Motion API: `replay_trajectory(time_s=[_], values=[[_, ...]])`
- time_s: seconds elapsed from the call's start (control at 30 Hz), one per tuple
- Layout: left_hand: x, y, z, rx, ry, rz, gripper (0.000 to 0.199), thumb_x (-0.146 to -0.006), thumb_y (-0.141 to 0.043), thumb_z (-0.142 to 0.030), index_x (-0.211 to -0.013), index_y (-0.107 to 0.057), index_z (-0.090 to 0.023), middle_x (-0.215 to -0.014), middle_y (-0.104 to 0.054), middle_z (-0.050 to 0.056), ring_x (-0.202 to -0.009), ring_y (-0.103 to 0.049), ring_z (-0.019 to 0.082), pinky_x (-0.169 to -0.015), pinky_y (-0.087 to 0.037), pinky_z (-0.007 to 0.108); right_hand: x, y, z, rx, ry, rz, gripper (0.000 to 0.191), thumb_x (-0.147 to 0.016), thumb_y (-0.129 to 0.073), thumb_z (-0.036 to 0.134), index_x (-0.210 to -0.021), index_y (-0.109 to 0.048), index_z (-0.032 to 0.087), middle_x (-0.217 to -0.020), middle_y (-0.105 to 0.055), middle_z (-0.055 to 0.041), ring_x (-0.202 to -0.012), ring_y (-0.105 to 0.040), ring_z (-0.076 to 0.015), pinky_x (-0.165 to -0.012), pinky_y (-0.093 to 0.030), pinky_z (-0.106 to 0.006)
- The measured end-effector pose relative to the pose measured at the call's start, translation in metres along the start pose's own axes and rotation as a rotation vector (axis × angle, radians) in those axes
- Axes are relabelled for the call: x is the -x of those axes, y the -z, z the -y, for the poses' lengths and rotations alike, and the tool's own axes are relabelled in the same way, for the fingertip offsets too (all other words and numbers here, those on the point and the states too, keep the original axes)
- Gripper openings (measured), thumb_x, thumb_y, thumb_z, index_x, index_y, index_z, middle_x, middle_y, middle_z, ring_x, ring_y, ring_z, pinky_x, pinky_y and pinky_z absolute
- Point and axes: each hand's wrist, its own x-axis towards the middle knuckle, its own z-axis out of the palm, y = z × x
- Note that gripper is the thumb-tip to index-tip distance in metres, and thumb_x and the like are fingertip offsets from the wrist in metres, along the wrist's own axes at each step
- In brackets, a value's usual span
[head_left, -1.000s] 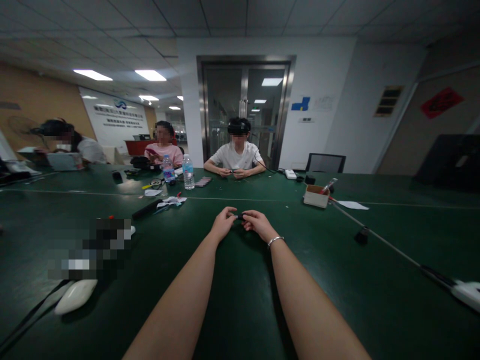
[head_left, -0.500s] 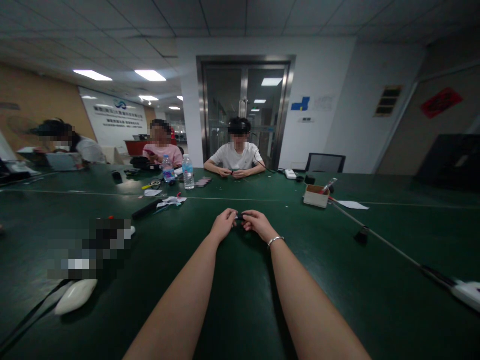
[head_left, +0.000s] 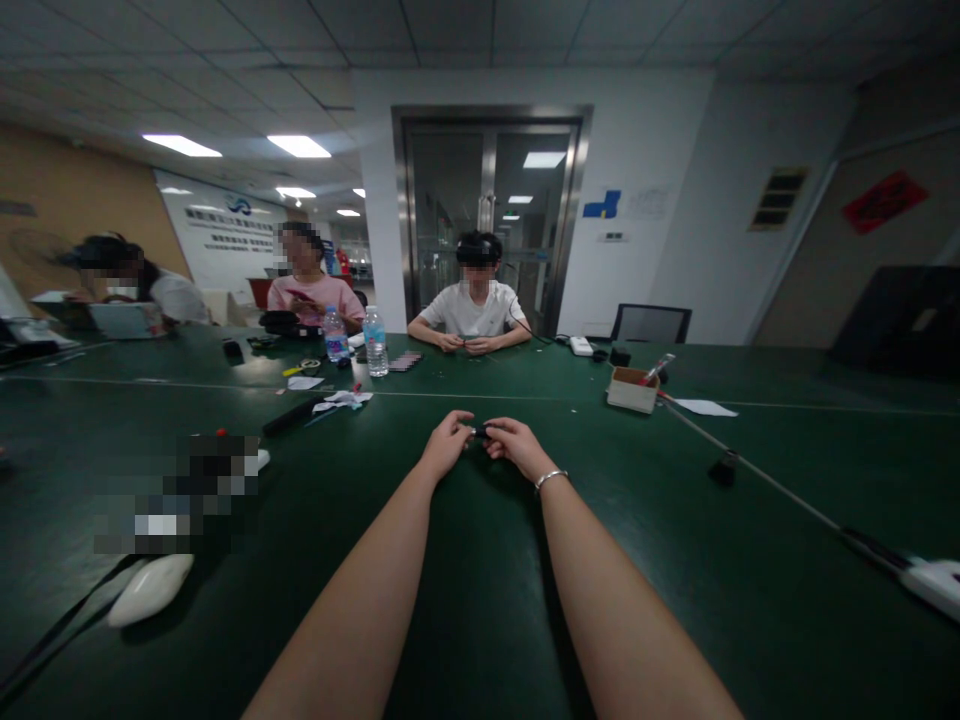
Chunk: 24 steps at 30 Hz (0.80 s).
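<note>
Both of my hands are held out over the green table (head_left: 480,600). My right hand (head_left: 519,448) is closed in a pinch on a small black object (head_left: 480,432) with a light, metallic-looking end. Its exact kind is too small to make out. Just left of that end is my left hand (head_left: 445,445), its index finger raised and apart from the thumb. Whether the left thumb touches the object is unclear. A silver bracelet (head_left: 551,480) circles my right wrist.
A small box (head_left: 632,391) stands ahead on the right, near a long thin rod (head_left: 787,483). Two water bottles (head_left: 376,342) stand ahead left. A white rounded thing (head_left: 152,590) with black straps lies at left. A person (head_left: 474,312) sits opposite, hands on the table.
My left index finger has lifted away from its thumb and the small black object. My right hand keeps its pinch. The person in pink has shifted left and sits more upright.
</note>
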Motion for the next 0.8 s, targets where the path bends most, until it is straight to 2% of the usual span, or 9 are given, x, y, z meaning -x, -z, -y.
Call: replay_trajectory(time_s=[0.1, 0.23, 0.37, 0.5, 0.7, 0.8], values=[[0.0004, -0.0003, -0.0002, -0.035, 0.022, 0.013, 0.027, -0.082, -0.047, -0.03, -0.101, -0.061, -0.017, -0.064, -0.058, 0.0, -0.056, -0.054, 0.011, -0.058, -0.044, 0.023, 0.0003, 0.0, 0.0, -0.002, 0.0, -0.002, 0.014, -0.079, -0.063, 0.012, -0.093, -0.06, 0.012, -0.056, -0.064, -0.0012, -0.043, -0.058, -0.0079, -0.043, -0.05, -0.016], [0.0003, 0.0006, 0.0, -0.075, 0.01, -0.025, 0.027, -0.075, -0.056, -0.025, -0.101, -0.062, -0.018, -0.079, -0.062, 0.002, -0.06, -0.056, 0.01, -0.061, -0.045, 0.023, 0.0011, -0.0001, 0.0006, -0.001, 0.003, 0.006, 0.014, -0.079, -0.062, 0.012, -0.093, -0.06, 0.012, -0.056, -0.064, -0.0016, -0.043, -0.058, -0.0079, -0.043, -0.05, -0.016], [0.0, 0.0013, -0.0005, -0.06, 0.02, 0.0, 0.025, -0.081, -0.05, -0.031, -0.097, -0.063, -0.017, -0.079, -0.064, 0.003, -0.061, -0.057, 0.011, -0.06, -0.046, 0.024, 0.0014, -0.0004, 0.001, 0.005, 0.009, 0.007, 0.014, -0.079, -0.062, 0.012, -0.093, -0.06, 0.011, -0.057, -0.064, -0.002, -0.044, -0.058, -0.0081, -0.044, -0.05, -0.016], [-0.0006, 0.0011, -0.0012, -0.046, 0.019, -0.026, 0.025, -0.079, -0.047, -0.023, -0.098, -0.064, -0.018, -0.085, -0.065, 0.004, -0.064, -0.058, 0.011, -0.063, -0.046, 0.024, 0.0005, 0.0, 0.0004, 0.005, 0.009, 0.008, 0.016, -0.079, -0.064, 0.013, -0.094, -0.06, 0.011, -0.057, -0.064, -0.0018, -0.044, -0.058, -0.008, -0.044, -0.05, -0.016], [-0.0012, 0.0005, -0.0012, -0.047, 0.051, -0.022, 0.026, -0.082, -0.046, -0.03, -0.096, -0.064, -0.017, -0.073, -0.062, 0.002, -0.063, -0.057, 0.012, -0.061, -0.045, 0.023, -0.0006, 0.001, -0.0007, 0.002, 0.008, 0.009, 0.015, -0.079, -0.063, 0.013, -0.094, -0.06, 0.012, -0.057, -0.064, -0.0014, -0.044, -0.058, -0.0078, -0.044, -0.05, -0.016], [-0.0007, 0.0004, -0.0017, -0.059, 0.041, -0.022, 0.026, -0.078, -0.05, -0.025, -0.099, -0.064, -0.019, -0.075, -0.062, 0.001, -0.062, -0.055, 0.011, -0.063, -0.045, 0.023, -0.0002, 0.0011, -0.0006, -0.003, 0.008, 0.009, 0.015, -0.078, -0.064, 0.013, -0.093, -0.06, 0.012, -0.056, -0.063, -0.0013, -0.044, -0.058, -0.0076, -0.044, -0.05, -0.016]])
